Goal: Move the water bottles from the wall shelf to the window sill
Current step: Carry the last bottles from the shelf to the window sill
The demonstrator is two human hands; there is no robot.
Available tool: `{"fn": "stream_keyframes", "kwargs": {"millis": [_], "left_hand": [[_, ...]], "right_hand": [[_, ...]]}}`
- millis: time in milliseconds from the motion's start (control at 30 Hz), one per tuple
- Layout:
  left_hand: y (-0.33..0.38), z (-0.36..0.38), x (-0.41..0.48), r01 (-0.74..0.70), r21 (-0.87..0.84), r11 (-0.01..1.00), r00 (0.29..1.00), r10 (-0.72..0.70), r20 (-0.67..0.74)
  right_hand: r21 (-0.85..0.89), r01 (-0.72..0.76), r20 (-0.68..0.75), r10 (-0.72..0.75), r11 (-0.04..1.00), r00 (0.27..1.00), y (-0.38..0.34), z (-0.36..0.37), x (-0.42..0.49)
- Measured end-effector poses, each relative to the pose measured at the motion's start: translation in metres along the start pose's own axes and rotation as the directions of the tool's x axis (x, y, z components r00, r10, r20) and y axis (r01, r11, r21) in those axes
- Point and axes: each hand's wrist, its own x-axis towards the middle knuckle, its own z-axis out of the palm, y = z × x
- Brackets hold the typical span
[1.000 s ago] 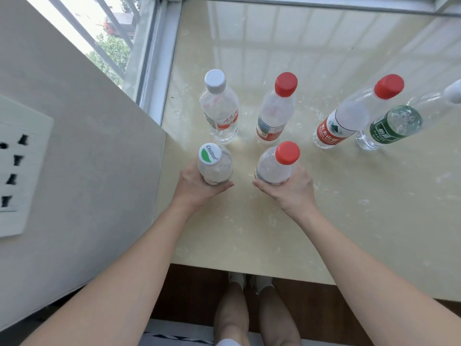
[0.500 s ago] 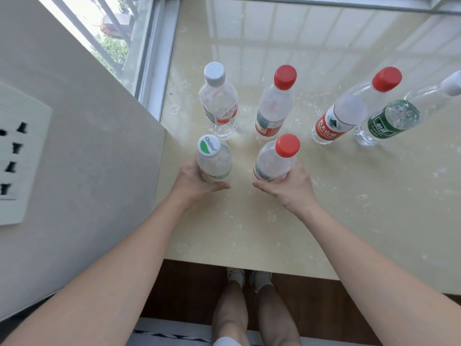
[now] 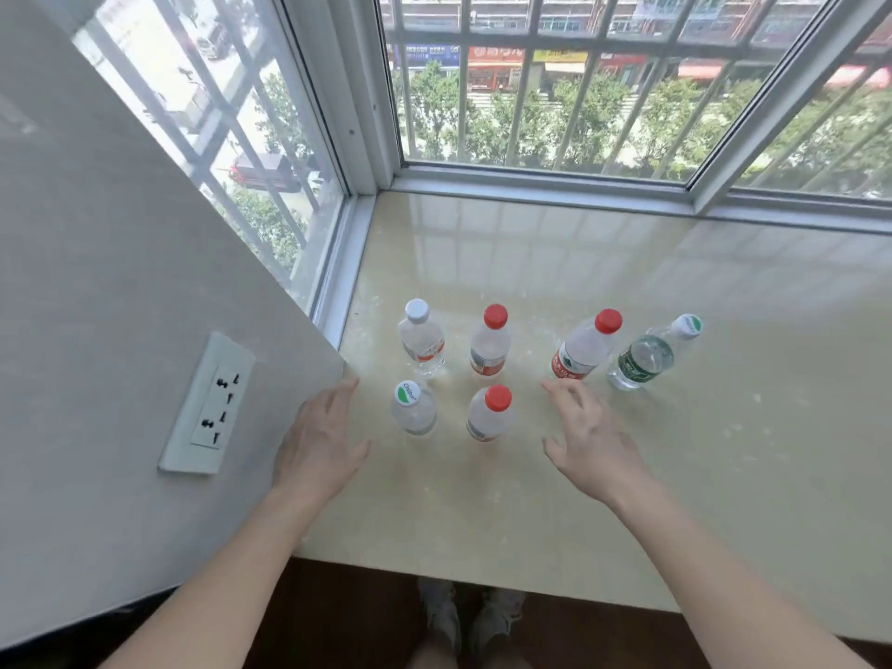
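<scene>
The pale stone window sill [image 3: 627, 475] ran beneath a barred window [image 3: 531, 89], with a wall socket [image 3: 207, 405] on the side wall. Six water bottles stood upright on the sill.

Both hands were empty, fingers spread and relaxed above the stone. The left hand [image 3: 318, 441] hovered with the green-capped bottle [image 3: 412, 412] just to its right, not touching it. The right hand [image 3: 589, 441] had the near red-capped bottle [image 3: 488, 415] just to its left, also apart. Beyond the gap between the hands stood the white-capped bottle [image 3: 421, 340] and the far red-capped bottle [image 3: 490, 342]. Just past the right hand's fingertips [image 3: 555, 391] was the red-labelled bottle [image 3: 581, 350], and further right of it the green-labelled bottle [image 3: 644, 357].

To my eye the two nearest bottles had been delivered and let go, making six on the sill. The wall shelf was out of sight, so I couldn't say whether more waited there. If any did, another trip was needed.
</scene>
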Motion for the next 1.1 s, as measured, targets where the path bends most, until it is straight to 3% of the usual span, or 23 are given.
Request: {"fn": "stream_keyframes", "kwargs": {"millis": [133,267,433,567,833,1100], "left_hand": [[0.039,-0.064,-0.025,-0.135,0.123,0.983,0.975,0.154,-0.162],[0.077,-0.122,-0.031,-0.279,0.211,0.937,0.879,0.338,-0.336],[0.122,-0.180,-0.032,-0.357,0.314,0.880,0.752,0.470,-0.462],[0.153,-0.201,-0.039,-0.366,0.332,0.870,0.732,0.489,-0.474],[0.208,-0.202,-0.038,-0.448,0.335,0.829,0.697,0.558,-0.450],[0.265,-0.178,-0.042,-0.648,0.334,0.684,0.599,0.729,-0.332]], "right_hand": [[-0.075,0.098,-0.186,-0.110,0.992,0.976,-0.032,-0.063,-0.006],[-0.253,0.186,-0.385,-0.275,0.950,0.881,-0.065,-0.120,-0.006],[-0.383,0.205,-0.468,-0.381,0.901,0.797,-0.094,-0.175,-0.013],[-0.446,0.209,-0.489,-0.433,0.870,0.757,-0.105,-0.207,-0.022],[-0.411,0.095,-0.567,-0.336,0.907,0.752,-0.093,-0.244,-0.050],[-0.281,-0.190,-0.671,-0.051,0.941,0.740,-0.049,-0.252,-0.108]]}}
